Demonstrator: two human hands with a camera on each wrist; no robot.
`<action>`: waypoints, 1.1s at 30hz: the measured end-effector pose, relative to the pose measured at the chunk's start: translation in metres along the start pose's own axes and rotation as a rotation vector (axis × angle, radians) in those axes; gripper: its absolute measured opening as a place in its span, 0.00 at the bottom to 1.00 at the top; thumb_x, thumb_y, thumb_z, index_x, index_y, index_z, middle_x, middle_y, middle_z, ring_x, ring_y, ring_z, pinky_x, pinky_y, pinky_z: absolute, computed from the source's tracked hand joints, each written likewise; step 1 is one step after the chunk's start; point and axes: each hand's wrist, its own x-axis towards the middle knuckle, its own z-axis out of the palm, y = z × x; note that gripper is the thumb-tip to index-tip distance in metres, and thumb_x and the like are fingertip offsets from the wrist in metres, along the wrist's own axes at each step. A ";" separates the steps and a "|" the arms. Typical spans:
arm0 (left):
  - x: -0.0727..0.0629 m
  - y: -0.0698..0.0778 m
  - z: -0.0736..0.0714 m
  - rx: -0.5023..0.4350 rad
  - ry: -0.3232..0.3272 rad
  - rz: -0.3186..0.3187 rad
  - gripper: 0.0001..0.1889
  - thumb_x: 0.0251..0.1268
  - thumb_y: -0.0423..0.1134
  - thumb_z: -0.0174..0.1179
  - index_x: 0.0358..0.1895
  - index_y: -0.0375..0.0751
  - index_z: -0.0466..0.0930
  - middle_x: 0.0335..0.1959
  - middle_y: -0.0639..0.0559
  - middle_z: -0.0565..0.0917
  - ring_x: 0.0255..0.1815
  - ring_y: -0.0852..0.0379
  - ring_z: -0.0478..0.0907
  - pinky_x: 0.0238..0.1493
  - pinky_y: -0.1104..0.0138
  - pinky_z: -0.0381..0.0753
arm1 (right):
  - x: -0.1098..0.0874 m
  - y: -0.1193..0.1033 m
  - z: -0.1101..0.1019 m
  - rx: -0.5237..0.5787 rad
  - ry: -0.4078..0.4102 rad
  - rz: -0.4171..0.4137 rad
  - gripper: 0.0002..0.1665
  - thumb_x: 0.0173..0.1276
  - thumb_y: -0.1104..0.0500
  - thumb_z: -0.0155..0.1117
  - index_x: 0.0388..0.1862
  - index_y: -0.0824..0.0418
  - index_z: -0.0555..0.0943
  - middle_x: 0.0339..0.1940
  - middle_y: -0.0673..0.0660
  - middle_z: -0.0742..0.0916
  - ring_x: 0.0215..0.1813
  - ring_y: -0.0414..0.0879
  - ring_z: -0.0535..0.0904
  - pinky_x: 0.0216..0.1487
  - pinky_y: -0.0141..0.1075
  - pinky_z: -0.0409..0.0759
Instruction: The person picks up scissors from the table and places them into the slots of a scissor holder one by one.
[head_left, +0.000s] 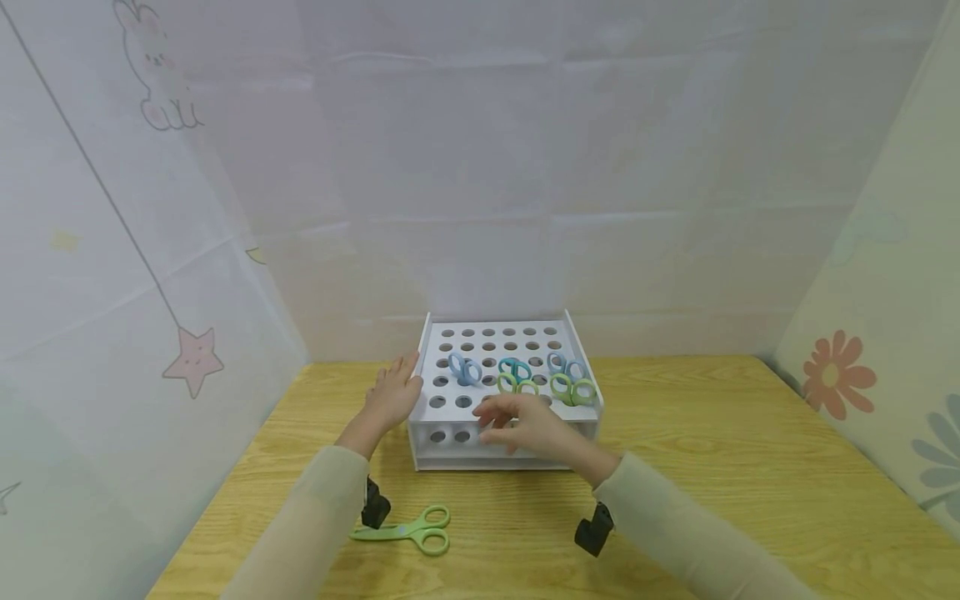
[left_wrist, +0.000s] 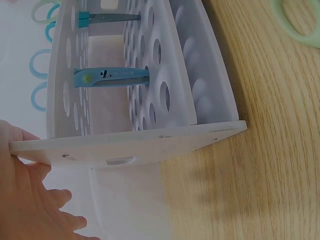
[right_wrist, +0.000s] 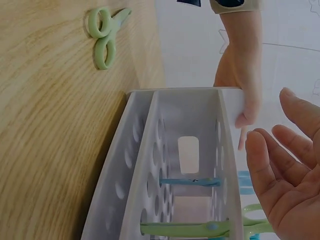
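A white tiered rack (head_left: 480,327) with rows of round holes stands on the table. My left hand (head_left: 395,392) rests against its left side panel, the thumb at the top edge and the fingers stretched along the outside. Over the front edge my right hand (head_left: 525,425) hovers with loosely bent fingers and nothing between them. Close behind it, green scissors (head_left: 517,385) stand handles up in a hole, beside teal scissors (head_left: 516,367). Light blue scissors (head_left: 463,367) are further left. On the right stand green scissors (head_left: 572,390) and blue scissors (head_left: 566,367).
Another pair of green scissors (head_left: 402,530) lies flat on the wooden table (head_left: 675,467), in front of the rack and near the left forearm. A pale printed cloth (head_left: 450,167) hangs behind and at both sides.
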 end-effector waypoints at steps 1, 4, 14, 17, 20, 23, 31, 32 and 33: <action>0.000 0.000 0.000 -0.001 0.000 -0.001 0.29 0.68 0.45 0.32 0.73 0.46 0.48 0.72 0.39 0.44 0.69 0.33 0.35 0.60 0.35 0.36 | 0.000 0.001 0.001 -0.001 -0.001 -0.002 0.20 0.58 0.62 0.67 0.48 0.69 0.79 0.39 0.60 0.84 0.36 0.47 0.79 0.23 0.40 0.80; 0.001 0.000 0.000 -0.001 -0.001 -0.003 0.29 0.68 0.46 0.32 0.73 0.47 0.47 0.73 0.40 0.44 0.69 0.33 0.35 0.61 0.36 0.35 | 0.000 0.004 0.005 -0.017 -0.008 -0.009 0.18 0.57 0.63 0.67 0.47 0.66 0.79 0.39 0.60 0.84 0.35 0.47 0.79 0.22 0.38 0.80; 0.001 0.000 0.001 0.008 -0.002 0.003 0.29 0.69 0.45 0.32 0.73 0.47 0.46 0.72 0.39 0.44 0.69 0.33 0.35 0.61 0.36 0.36 | 0.000 0.008 0.016 -0.011 -0.046 0.052 0.19 0.57 0.59 0.68 0.48 0.62 0.80 0.38 0.52 0.84 0.36 0.46 0.78 0.25 0.37 0.80; 0.001 0.000 0.001 0.004 -0.002 0.001 0.29 0.69 0.45 0.32 0.73 0.48 0.46 0.73 0.40 0.44 0.69 0.33 0.35 0.61 0.36 0.36 | 0.000 0.010 0.020 0.003 -0.065 0.070 0.19 0.58 0.59 0.68 0.49 0.61 0.80 0.40 0.55 0.84 0.37 0.46 0.78 0.26 0.42 0.81; 0.000 0.000 0.001 0.002 -0.005 -0.004 0.29 0.69 0.46 0.32 0.73 0.48 0.46 0.73 0.40 0.44 0.70 0.33 0.35 0.61 0.37 0.35 | 0.000 0.014 0.023 0.004 -0.081 0.071 0.20 0.57 0.58 0.68 0.49 0.60 0.80 0.41 0.58 0.83 0.37 0.45 0.78 0.27 0.45 0.81; 0.000 0.000 0.001 0.001 -0.010 -0.009 0.30 0.68 0.46 0.32 0.73 0.48 0.46 0.73 0.40 0.43 0.70 0.33 0.34 0.62 0.37 0.35 | 0.001 0.019 0.028 -0.027 -0.087 0.047 0.21 0.56 0.57 0.69 0.49 0.62 0.80 0.40 0.58 0.84 0.36 0.42 0.78 0.29 0.39 0.81; 0.000 -0.001 0.001 -0.003 -0.002 -0.005 0.29 0.68 0.46 0.32 0.73 0.48 0.47 0.73 0.40 0.44 0.69 0.33 0.35 0.61 0.37 0.35 | 0.003 0.025 0.041 -0.004 -0.121 0.023 0.21 0.55 0.61 0.69 0.48 0.67 0.79 0.39 0.61 0.83 0.36 0.43 0.79 0.24 0.34 0.79; 0.000 -0.002 0.001 -0.002 -0.002 -0.003 0.29 0.68 0.45 0.32 0.73 0.48 0.47 0.73 0.40 0.44 0.69 0.33 0.35 0.61 0.36 0.35 | 0.004 0.025 0.043 0.004 -0.130 0.027 0.21 0.55 0.62 0.69 0.49 0.67 0.79 0.40 0.61 0.83 0.36 0.44 0.79 0.24 0.35 0.79; 0.001 -0.002 0.001 -0.001 -0.001 -0.003 0.29 0.68 0.45 0.32 0.73 0.48 0.47 0.73 0.39 0.44 0.69 0.33 0.35 0.61 0.36 0.35 | 0.004 0.026 0.044 0.010 -0.138 0.033 0.21 0.55 0.63 0.69 0.48 0.67 0.79 0.39 0.61 0.83 0.35 0.44 0.79 0.24 0.36 0.80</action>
